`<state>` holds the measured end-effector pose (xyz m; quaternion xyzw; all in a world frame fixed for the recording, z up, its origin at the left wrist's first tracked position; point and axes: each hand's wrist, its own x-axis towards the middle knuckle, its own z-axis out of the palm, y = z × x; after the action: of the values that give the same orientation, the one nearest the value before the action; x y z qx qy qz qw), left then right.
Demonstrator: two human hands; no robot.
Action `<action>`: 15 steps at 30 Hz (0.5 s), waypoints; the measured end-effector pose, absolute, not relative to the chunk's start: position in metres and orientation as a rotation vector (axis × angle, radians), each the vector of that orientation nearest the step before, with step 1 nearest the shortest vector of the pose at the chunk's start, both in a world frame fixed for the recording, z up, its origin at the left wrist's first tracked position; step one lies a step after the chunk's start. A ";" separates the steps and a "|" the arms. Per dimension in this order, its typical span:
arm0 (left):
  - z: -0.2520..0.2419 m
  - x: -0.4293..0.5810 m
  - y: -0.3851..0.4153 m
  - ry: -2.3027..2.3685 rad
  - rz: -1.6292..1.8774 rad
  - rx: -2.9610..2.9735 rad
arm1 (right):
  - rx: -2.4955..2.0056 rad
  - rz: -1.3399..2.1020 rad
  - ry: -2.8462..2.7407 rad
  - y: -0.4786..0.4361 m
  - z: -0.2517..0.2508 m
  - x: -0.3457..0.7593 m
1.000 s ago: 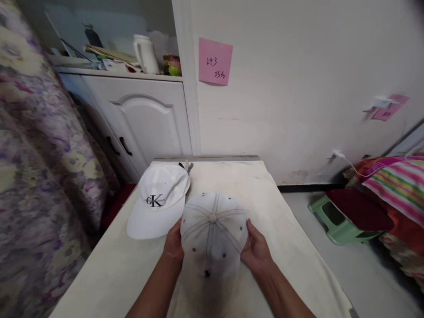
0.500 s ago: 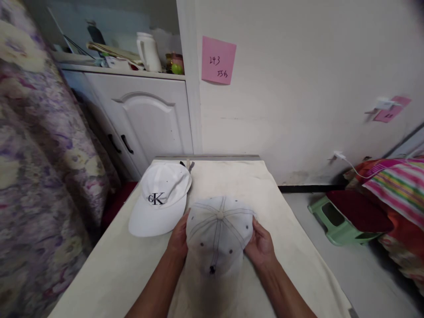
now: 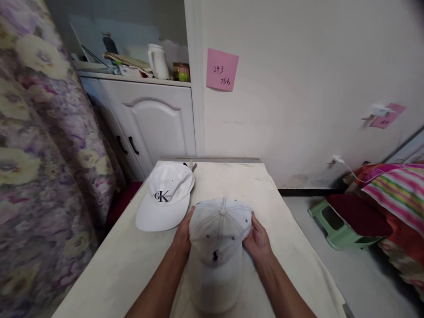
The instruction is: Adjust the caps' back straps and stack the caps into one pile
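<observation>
A pale grey baseball cap [image 3: 217, 247] with dark stitching and a small dark emblem is held between my two hands, its brim towards me. My left hand [image 3: 183, 232] grips the left side of the crown, fingers partly hidden behind it. On the opposite side, my right hand [image 3: 257, 238] has its fingers round the crown's edge. Just left of my left hand, a white baseball cap [image 3: 165, 196] with black "CK" letters lies on the cloth-covered table [image 3: 106, 274], its brim pointing to the front left.
A floral curtain [image 3: 49, 145] hangs on the left, beside a white cabinet [image 3: 154, 119] with a white jug [image 3: 158, 62] on its shelf. Pink notes [image 3: 221, 70] are stuck to the wall. A green stool [image 3: 334, 225] stands on the floor to the right.
The grey cap has tilted so that more of its front and brim shows, with both hands still on its sides. The camera view has shifted slightly; the white cap stays put.
</observation>
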<state>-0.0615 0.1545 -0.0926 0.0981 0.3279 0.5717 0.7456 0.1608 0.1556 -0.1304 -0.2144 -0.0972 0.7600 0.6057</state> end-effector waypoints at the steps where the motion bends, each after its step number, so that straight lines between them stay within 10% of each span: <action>1: -0.092 -0.060 0.154 0.703 1.244 0.226 | -0.496 1.757 -0.241 0.156 -0.130 0.160; 15: -0.088 -0.057 0.102 0.666 1.282 0.242 | -0.452 1.964 -0.393 0.146 -0.125 0.159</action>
<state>-0.0570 0.1020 -0.0885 0.1103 0.3040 0.5854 0.7435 0.1592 0.1457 -0.1250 -0.1884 -0.1639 0.8183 0.5178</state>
